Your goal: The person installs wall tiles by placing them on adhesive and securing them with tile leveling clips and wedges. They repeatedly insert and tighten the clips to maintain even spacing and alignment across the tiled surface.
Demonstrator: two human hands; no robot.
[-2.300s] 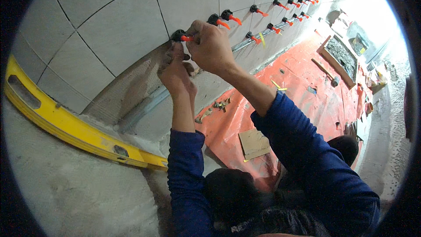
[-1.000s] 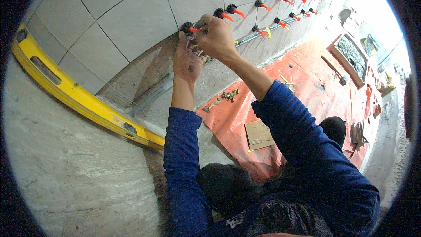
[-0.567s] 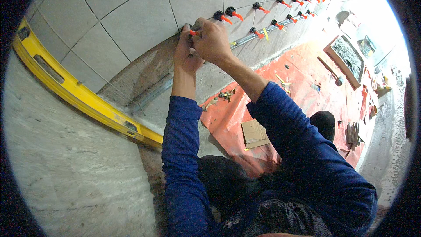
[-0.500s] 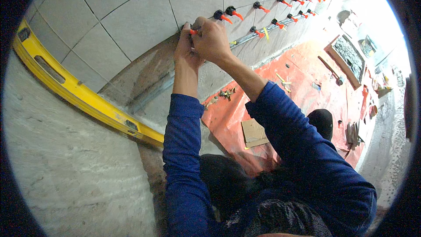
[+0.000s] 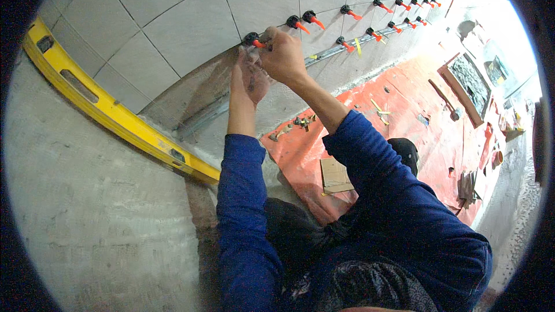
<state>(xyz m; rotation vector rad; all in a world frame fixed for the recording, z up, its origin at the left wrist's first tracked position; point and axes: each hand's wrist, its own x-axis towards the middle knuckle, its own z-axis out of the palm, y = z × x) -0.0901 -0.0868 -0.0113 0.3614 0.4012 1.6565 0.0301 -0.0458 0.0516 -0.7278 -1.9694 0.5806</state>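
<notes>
Your right hand [image 5: 283,55] seemingly pinches the clip [image 5: 251,39] to tighten it; next, brace with your left hand [image 5: 250,78], half-spread below.

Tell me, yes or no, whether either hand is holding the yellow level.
No: the yellow level sits apart from the left hand and right hand, which are both up at a black-and-orange clip.
</notes>
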